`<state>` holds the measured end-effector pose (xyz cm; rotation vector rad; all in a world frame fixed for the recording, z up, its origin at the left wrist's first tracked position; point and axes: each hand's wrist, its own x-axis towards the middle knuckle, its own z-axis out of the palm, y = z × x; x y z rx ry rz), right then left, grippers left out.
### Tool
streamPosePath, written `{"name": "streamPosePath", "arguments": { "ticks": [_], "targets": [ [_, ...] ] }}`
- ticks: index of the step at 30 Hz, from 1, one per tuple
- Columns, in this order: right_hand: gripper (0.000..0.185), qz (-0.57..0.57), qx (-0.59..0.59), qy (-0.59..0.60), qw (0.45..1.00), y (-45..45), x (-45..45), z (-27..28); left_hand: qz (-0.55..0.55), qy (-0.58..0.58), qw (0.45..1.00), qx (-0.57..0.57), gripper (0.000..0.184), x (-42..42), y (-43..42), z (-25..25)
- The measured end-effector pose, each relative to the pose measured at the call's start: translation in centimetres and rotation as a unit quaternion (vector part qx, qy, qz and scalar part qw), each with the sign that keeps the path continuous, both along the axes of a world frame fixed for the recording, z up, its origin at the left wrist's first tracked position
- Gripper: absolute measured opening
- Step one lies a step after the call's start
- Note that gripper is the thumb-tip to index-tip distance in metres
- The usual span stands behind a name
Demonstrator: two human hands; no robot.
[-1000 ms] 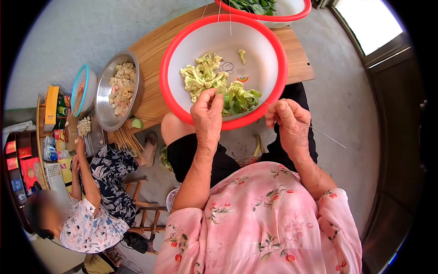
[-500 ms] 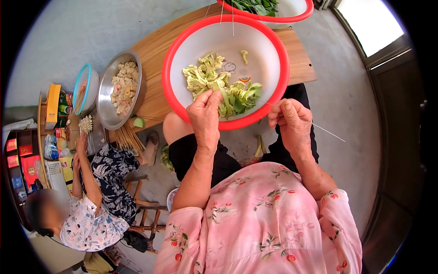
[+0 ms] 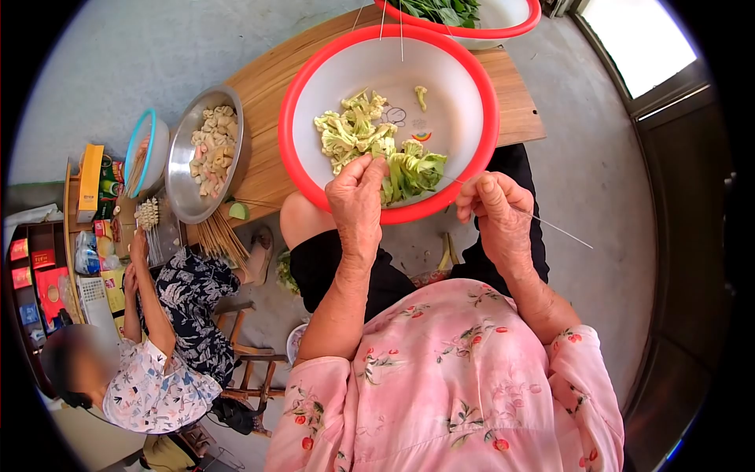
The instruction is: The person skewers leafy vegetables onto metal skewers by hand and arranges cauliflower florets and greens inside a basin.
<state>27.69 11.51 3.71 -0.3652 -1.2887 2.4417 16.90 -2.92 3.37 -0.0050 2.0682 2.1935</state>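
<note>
My right hand pinches a thin metal skewer, its tail sticking out to the lower right. The skewer's other end runs left into a bunch of green leaves over the near rim of the red-rimmed basin. My left hand is closed, thumb and fingertips pressed together at the left side of the leaves; the bit of leaf between them is mostly hidden. Pale cauliflower florets lie in the basin beyond my left hand, and one small floret lies apart.
The basin rests on a wooden bench. Further along stand a steel bowl of pale pieces and a blue-rimmed tub. A second red-rimmed basin holds leaves. At left, a seated person holds a loaded skewer bunch.
The light green strip that stood up at my left fingertips no longer shows. My right hand has shifted slightly left and down with the skewer, and the leaves on it have turned a little.
</note>
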Motion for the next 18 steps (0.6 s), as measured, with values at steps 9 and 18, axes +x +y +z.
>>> {"name": "streamPosePath", "arguments": {
  "ticks": [9,18],
  "targets": [
    [0.025,-0.007,-0.004,-0.007,1.000,-0.2,0.1,0.1,-0.006,-0.005,1.000,-0.013,0.010,0.3,0.1,0.1],
    [0.026,-0.008,-0.006,-0.008,1.000,-0.3,0.0,-0.2,0.000,0.017,0.999,-0.028,0.009,1.0,0.6,0.3]
  ]
}}
